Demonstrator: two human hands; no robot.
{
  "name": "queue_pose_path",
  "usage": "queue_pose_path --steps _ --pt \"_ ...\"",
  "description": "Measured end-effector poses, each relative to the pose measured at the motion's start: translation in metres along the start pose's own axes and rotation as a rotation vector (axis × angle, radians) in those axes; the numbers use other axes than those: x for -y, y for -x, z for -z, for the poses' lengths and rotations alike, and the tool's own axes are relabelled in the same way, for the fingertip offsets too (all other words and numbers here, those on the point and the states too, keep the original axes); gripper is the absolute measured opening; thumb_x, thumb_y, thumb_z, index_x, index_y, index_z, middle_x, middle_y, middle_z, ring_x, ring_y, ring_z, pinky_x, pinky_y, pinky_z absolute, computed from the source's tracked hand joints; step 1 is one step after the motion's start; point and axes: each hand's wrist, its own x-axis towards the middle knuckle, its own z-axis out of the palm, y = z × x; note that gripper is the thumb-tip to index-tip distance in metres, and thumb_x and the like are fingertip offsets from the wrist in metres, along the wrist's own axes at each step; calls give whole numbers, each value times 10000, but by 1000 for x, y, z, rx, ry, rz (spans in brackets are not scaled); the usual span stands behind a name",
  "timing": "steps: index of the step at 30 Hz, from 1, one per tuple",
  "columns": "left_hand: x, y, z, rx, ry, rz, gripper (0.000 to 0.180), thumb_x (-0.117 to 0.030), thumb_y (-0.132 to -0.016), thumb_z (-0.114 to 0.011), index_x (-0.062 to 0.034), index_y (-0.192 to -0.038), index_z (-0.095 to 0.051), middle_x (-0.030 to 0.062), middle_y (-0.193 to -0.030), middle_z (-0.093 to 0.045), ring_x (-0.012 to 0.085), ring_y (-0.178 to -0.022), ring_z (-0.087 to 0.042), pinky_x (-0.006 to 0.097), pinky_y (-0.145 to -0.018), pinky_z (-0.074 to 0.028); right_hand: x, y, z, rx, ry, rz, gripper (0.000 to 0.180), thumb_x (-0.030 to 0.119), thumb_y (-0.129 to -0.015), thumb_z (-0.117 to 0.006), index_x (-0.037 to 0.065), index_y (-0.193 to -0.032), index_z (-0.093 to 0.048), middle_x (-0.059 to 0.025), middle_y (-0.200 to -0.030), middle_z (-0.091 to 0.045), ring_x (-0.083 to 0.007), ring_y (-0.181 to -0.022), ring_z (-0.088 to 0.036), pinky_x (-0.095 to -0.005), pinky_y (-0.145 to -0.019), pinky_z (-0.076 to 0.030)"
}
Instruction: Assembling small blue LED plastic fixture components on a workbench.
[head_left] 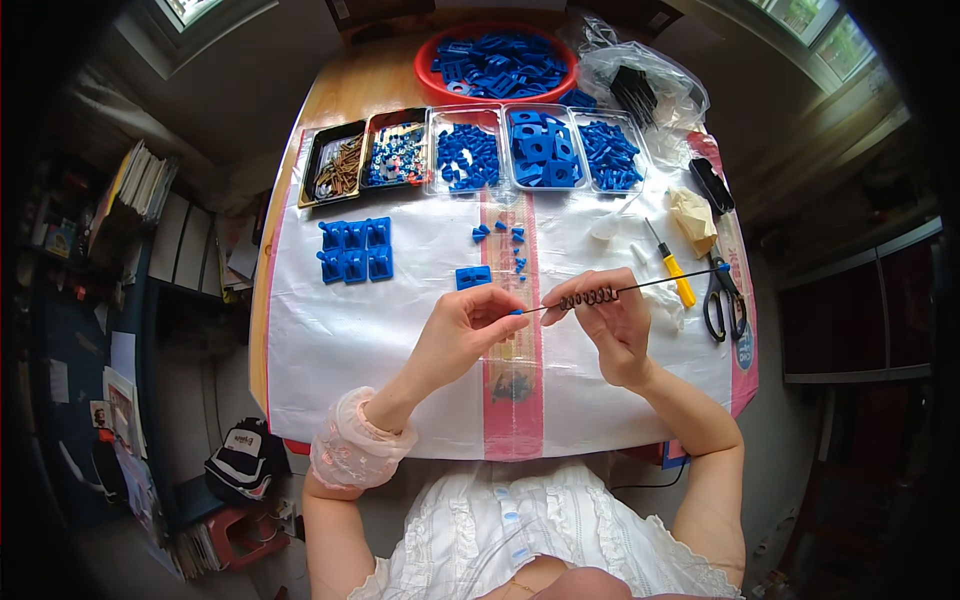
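My left hand (462,332) pinches a small blue plastic piece (517,312) at the near end of a thin dark rod (660,282). The rod runs up to the right, with a dark coil spring (590,297) around its middle. My right hand (618,325) grips the rod and spring from below, its fingers closed. At the rod's far end sits a blue tip (723,268). Just beyond my left hand a blue block (473,277) lies on the table covering. Several small blue pieces (517,238) are scattered past it.
Joined blue parts (355,250) stand at left. Behind are trays of brown screws (338,165), small metal bits (397,155) and blue parts (468,155), then a red basin (427,75). At right lie a yellow screwdriver (678,280), scissors (727,300) and a plastic bag (685,90).
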Motion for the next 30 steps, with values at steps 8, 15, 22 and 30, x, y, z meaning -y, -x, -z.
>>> queue_pose_path --steps 8,15,22,30 --pt "3 2 -2 0 58 -28 193 -79 -974 -785 8 -1144 -754 32 -999 -773 71 -916 -725 219 -813 -590 5 -2 -4 -55 49 -42 144 18 -1096 -475 -8 -1231 -433 -276 -1137 -692 -268 -933 -738 -405 -872 -613" --pt "11 1 0 52 196 -16 266 -66 -993 -757 13 -1245 -734 84 -1080 -786 128 -990 -757 257 -909 -608 0 -5 5 -179 -16 -198 157 94 -1112 -493 13 -1239 -448 -272 -1082 -712 -261 -877 -742 -377 -852 -606" --pt "15 1 1 111 265 29 274 -101 -1045 -696 19 -1291 -712 101 -1080 -787 127 -939 -750 254 -860 -605 -1 -4 2 -159 -92 -259 132 68 -1100 -497 22 -1217 -456 -278 -1084 -722 -264 -883 -747 -384 -845 -607" --pt "26 -1 1 277 539 143 385 -259 -1143 -543 59 -1313 -679 72 -1039 -737 82 -862 -659 221 -811 -559 -7 1 -1 -156 -154 -286 162 65 -1084 -547 15 -1225 -484 -222 -1077 -737 -212 -874 -738 -330 -795 -592"
